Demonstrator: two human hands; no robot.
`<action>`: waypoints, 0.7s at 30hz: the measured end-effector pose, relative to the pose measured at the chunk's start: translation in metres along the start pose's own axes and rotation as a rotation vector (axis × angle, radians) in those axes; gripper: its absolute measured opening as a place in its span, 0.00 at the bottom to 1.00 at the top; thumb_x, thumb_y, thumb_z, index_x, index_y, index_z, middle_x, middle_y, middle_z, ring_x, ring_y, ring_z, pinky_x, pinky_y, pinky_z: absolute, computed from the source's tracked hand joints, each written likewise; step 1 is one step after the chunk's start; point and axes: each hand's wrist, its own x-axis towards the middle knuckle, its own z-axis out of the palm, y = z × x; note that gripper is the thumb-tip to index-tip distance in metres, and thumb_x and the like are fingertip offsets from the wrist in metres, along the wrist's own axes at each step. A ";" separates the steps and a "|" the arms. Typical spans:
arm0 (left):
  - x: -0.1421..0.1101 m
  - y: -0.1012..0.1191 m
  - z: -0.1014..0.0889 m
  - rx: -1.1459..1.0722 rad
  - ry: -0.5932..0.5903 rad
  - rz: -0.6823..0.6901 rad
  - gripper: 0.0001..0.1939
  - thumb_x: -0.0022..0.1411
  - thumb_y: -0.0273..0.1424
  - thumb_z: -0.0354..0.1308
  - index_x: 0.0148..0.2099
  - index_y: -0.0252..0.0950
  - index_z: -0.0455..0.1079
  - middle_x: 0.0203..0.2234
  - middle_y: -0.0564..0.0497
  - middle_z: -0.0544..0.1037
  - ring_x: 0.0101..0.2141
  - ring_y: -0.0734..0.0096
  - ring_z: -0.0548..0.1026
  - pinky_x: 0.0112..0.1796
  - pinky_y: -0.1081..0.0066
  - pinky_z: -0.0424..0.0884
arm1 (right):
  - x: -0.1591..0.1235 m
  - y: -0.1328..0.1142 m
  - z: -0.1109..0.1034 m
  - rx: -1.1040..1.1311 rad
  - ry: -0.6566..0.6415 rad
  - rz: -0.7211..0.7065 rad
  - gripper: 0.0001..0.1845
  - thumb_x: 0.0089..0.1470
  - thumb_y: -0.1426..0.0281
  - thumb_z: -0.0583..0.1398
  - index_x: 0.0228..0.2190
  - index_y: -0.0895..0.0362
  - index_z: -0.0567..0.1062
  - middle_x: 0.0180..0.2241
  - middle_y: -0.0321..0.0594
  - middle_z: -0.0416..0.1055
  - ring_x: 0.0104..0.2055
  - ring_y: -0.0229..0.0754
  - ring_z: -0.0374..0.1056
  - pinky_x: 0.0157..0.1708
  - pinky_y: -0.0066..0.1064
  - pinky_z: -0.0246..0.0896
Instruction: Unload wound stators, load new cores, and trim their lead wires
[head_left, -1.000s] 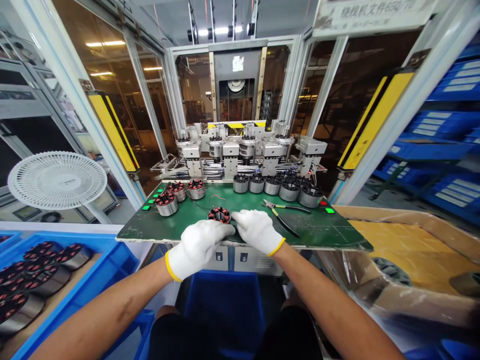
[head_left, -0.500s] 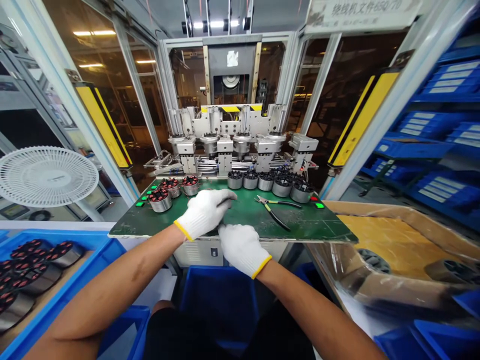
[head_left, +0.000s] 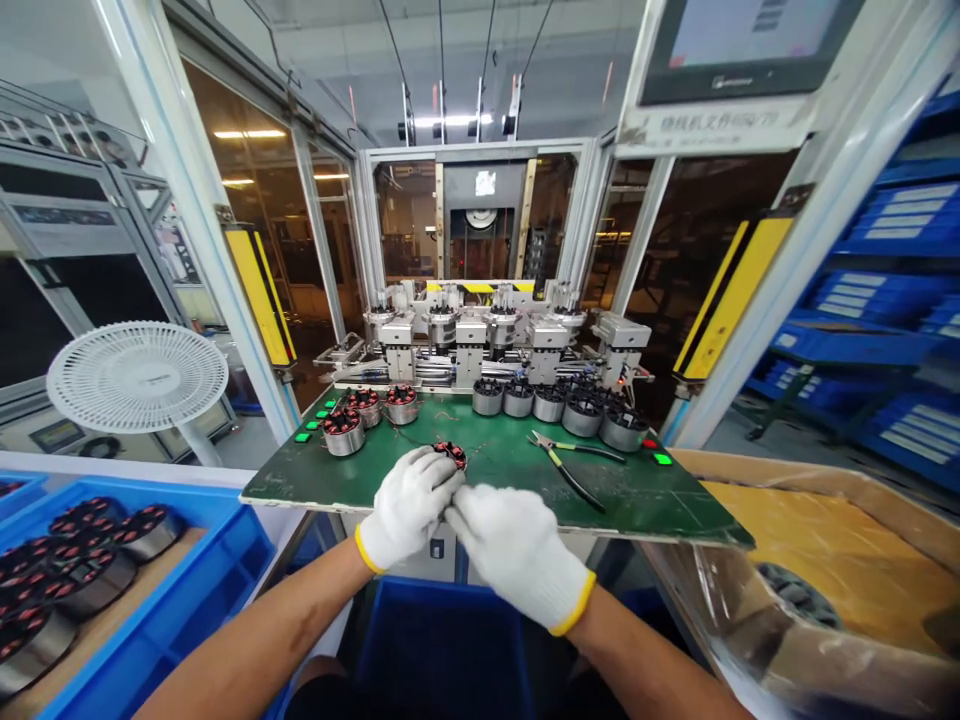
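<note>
Both hands wear white knitted gloves with yellow cuffs. A motor stator [head_left: 451, 454] with red copper windings is at the table's front, partly covered by my left hand [head_left: 411, 508], whose fingers close around its near side. My right hand [head_left: 517, 540] is closed beside it, fingertips against the stator's near right side; whatever they pinch is hidden. Beyond my left hand stand a few wound stators [head_left: 343, 432] with loose wire ends. Cutting pliers [head_left: 559, 462] with black and green handles lie open to the right, nearer the row of unwound stators [head_left: 583, 414].
A winding machine [head_left: 471, 335] stands behind the green table [head_left: 300, 478], between yellow light barriers [head_left: 259, 295]. At left are a blue bin [head_left: 225, 545] of wound stators and a white fan [head_left: 139, 375]. A plastic-lined carton [head_left: 847, 490] sits at right.
The view has tilted upward. My left hand has moved from above my right hand to its left, and a wound stator now shows at its fingers. My right hand has come alongside.
</note>
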 end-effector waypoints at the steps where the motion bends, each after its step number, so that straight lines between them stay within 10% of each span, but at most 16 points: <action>1: 0.000 0.000 0.000 -0.006 0.013 -0.008 0.16 0.63 0.28 0.45 0.47 0.35 0.71 0.42 0.43 0.76 0.44 0.60 0.71 0.52 0.54 0.64 | 0.004 0.009 -0.007 -0.020 0.051 -0.003 0.18 0.65 0.64 0.44 0.46 0.56 0.68 0.38 0.48 0.71 0.33 0.45 0.69 0.30 0.33 0.58; 6: -0.001 -0.003 0.000 -0.083 -0.012 -0.069 0.14 0.65 0.29 0.46 0.46 0.37 0.72 0.39 0.46 0.77 0.42 0.64 0.72 0.49 0.59 0.64 | 0.018 0.038 -0.016 -0.213 0.001 -0.039 0.16 0.59 0.77 0.46 0.42 0.56 0.70 0.35 0.47 0.72 0.35 0.49 0.69 0.30 0.34 0.56; 11: 0.021 -0.009 -0.009 -0.168 -0.121 -0.249 0.12 0.63 0.39 0.52 0.40 0.42 0.75 0.34 0.51 0.77 0.36 0.66 0.74 0.38 0.65 0.66 | 0.012 0.017 0.011 -0.064 -0.174 -0.062 0.09 0.56 0.73 0.51 0.33 0.56 0.71 0.30 0.42 0.73 0.32 0.50 0.71 0.28 0.34 0.57; 17: 0.045 -0.009 -0.035 -0.130 -0.341 -0.264 0.09 0.60 0.37 0.54 0.36 0.43 0.75 0.30 0.52 0.73 0.31 0.67 0.72 0.29 0.69 0.63 | 0.007 0.003 0.014 0.024 -0.120 0.017 0.13 0.61 0.68 0.49 0.33 0.54 0.72 0.29 0.39 0.73 0.31 0.46 0.71 0.29 0.32 0.57; 21: 0.027 -0.014 -0.032 -0.213 -0.309 -0.153 0.12 0.63 0.34 0.52 0.46 0.43 0.72 0.36 0.50 0.74 0.36 0.67 0.72 0.36 0.68 0.65 | 0.005 0.024 -0.010 0.015 0.091 0.037 0.19 0.65 0.63 0.45 0.52 0.53 0.66 0.41 0.44 0.73 0.35 0.43 0.70 0.32 0.31 0.58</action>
